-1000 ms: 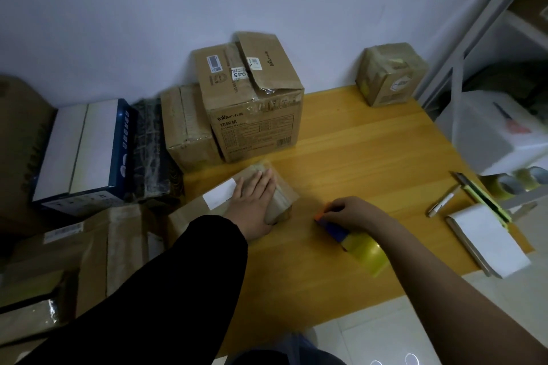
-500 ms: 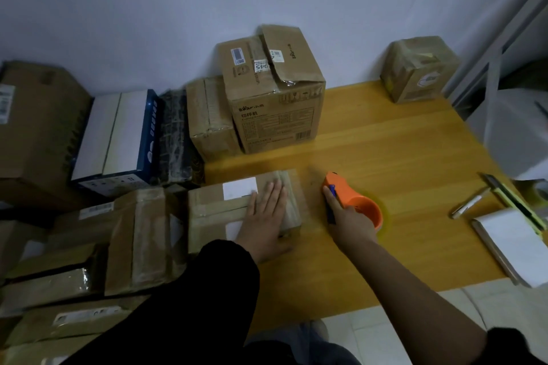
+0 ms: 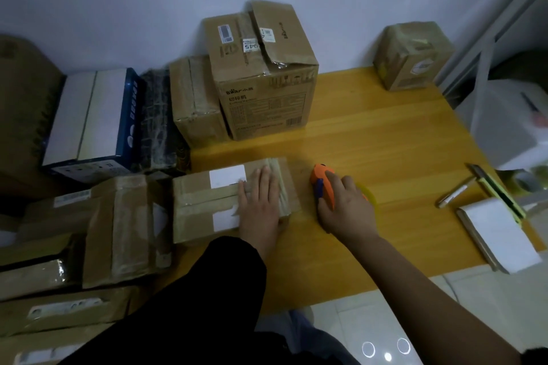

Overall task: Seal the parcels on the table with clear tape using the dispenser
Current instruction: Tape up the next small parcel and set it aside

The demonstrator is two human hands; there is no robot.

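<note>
Head view, looking down on a yellow wooden table (image 3: 370, 142) set against a pale wall. The left hand (image 3: 261, 201), fingers straight and close together, presses flat on the right half of a small flat brown cardboard parcel (image 3: 204, 201) bearing two white labels; the parcel lies at the table's near left, its right end close to the tool. The right hand (image 3: 347, 207) curls its fingers over an orange tape dispenser with a blue tab (image 3: 321, 179), which rests on the table just beside the parcel and apart from it; the edge of its clear tape roll (image 3: 370, 194) shows past the knuckles. Whether a strand of tape joins tool and parcel cannot be told.

Progress, as judged: glossy bands run along the parcel's top and across its right end, so this parcel appears largely sealed, the hand smoothing the last strip. A heap of taped brown parcels (image 3: 118, 225) at the left looks finished. The tall printed cardboard carton (image 3: 264, 92) at the back shows a crumpled, lifting flap and probably remains to be sealed; the state of the small cube-shaped cardboard box (image 3: 412, 56) at the far right is unclear. A silver pen (image 3: 453, 191) and a white label pad (image 3: 501, 234) lie at the right edge
</note>
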